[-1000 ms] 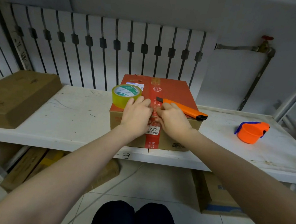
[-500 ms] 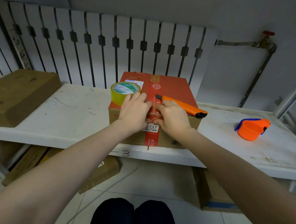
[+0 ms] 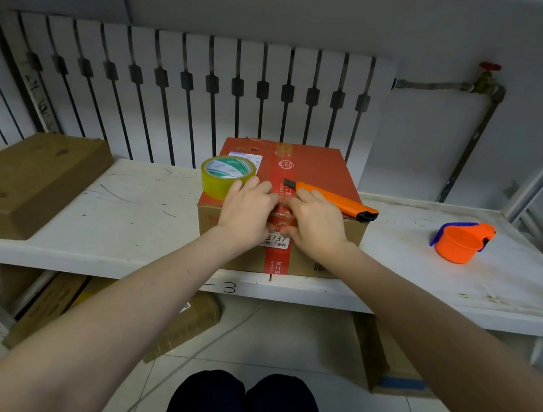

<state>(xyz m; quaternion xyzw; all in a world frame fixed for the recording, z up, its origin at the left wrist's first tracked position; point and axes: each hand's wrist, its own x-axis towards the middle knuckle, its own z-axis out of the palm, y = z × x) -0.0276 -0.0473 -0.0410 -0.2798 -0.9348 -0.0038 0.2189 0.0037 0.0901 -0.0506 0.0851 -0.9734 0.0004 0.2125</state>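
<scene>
A cardboard box with a red top stands on the white shelf, a red tape strip running over its middle and down the front. My left hand and my right hand lie side by side over the box's front top edge. Their fingers press on the tape and the thumbs touch the front face. A yellow tape roll sits on the box beside my left fingers. An orange utility knife lies on the box just beyond my right hand.
A flat brown carton lies at the shelf's left end. An orange cup with a blue handle stands to the right. A radiator lines the wall behind. More cartons sit on the floor under the shelf.
Both hands stay on the tape at the box's front edge, shifting only slightly. The roll and knife have not moved.
</scene>
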